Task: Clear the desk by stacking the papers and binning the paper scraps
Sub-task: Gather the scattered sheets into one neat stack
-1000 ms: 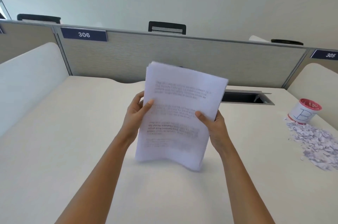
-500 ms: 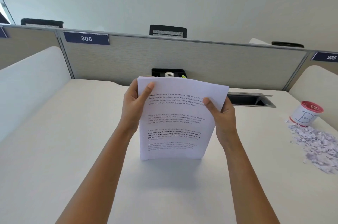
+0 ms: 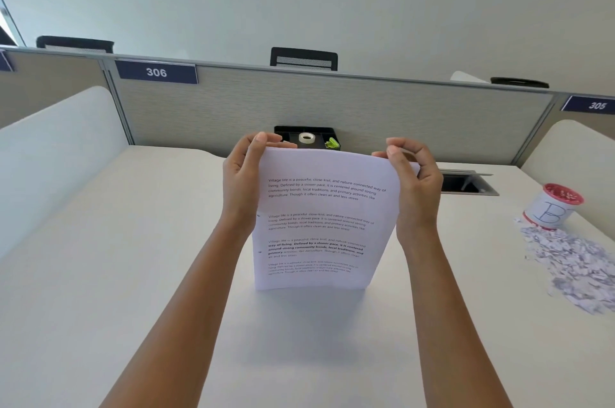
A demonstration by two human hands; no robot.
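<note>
Head camera view, looking down along two bare forearms at a stack of printed papers (image 3: 324, 224) stood upright on its bottom edge on a pale desk (image 3: 133, 274), between the two hands. Left hand (image 3: 244, 181) grips the stack's left edge near the top, its thumb curled over the top corner. Right hand (image 3: 416, 188) pinches the top right corner, its fingers curled tightly. Printed paragraphs face the camera. Just beyond the hands, against a grey partition (image 3: 399, 114), a black desk organizer (image 3: 309, 133) holds a roll of tape (image 3: 306, 138) and something bright green (image 3: 332, 142). Well out to the right of the right hand lies a heap of paper scraps (image 3: 572, 268). Its far edge reaches a white cup (image 3: 550, 208) with a red rim and a hand-drawn letter B. Above and left of the left hand, a blue label (image 3: 156, 72) on the partition reads 306.
</note>
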